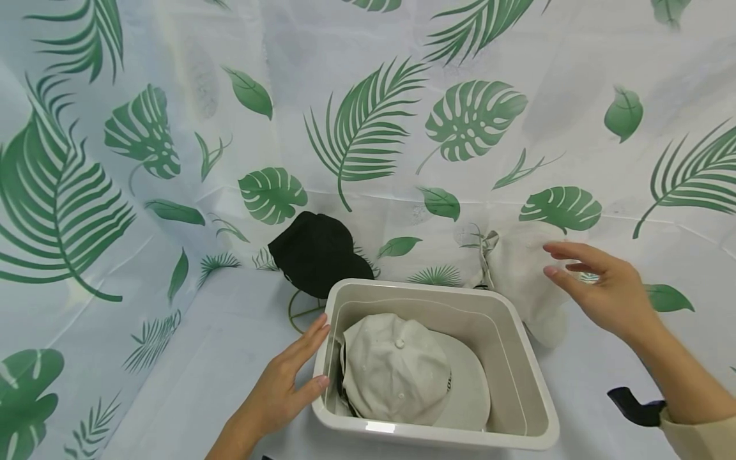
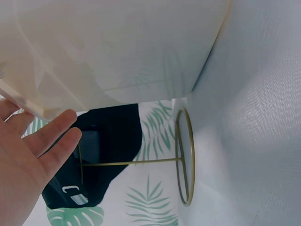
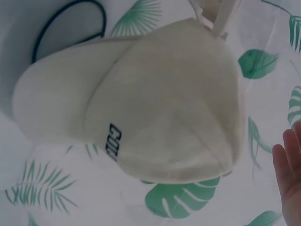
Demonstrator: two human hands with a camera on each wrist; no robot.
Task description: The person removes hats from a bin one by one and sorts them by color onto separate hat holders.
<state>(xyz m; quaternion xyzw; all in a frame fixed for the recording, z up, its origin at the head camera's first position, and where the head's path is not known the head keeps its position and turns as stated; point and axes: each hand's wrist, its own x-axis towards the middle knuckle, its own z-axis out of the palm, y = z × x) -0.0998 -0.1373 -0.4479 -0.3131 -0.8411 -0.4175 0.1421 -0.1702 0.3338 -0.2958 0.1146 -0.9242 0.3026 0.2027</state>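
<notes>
A beige plastic bin (image 1: 526, 358) holds a cream baseball cap (image 1: 391, 367), its brim pointing right. At the bin's left side is my left hand (image 1: 282, 377), fingers extended against or very close to the rim. A second cream cap (image 3: 174, 108), with dark lettering on its front, hangs behind the bin's right corner. My right hand (image 1: 612, 291) is raised just right of this cap, fingers apart and holding nothing; in the right wrist view a gap shows between the fingertips and the cap. Behind the bin's left corner, a black cap (image 1: 316, 249) sits on a gold wire stand (image 2: 186, 160).
A dark ring (image 3: 70, 28), seemingly a stand base, shows beneath the second cream cap. White cloth with green leaf prints (image 1: 368, 128) forms the backdrop. A pale tabletop (image 1: 190, 383) lies under everything. A black strap (image 1: 635, 409) sticks out by the right sleeve.
</notes>
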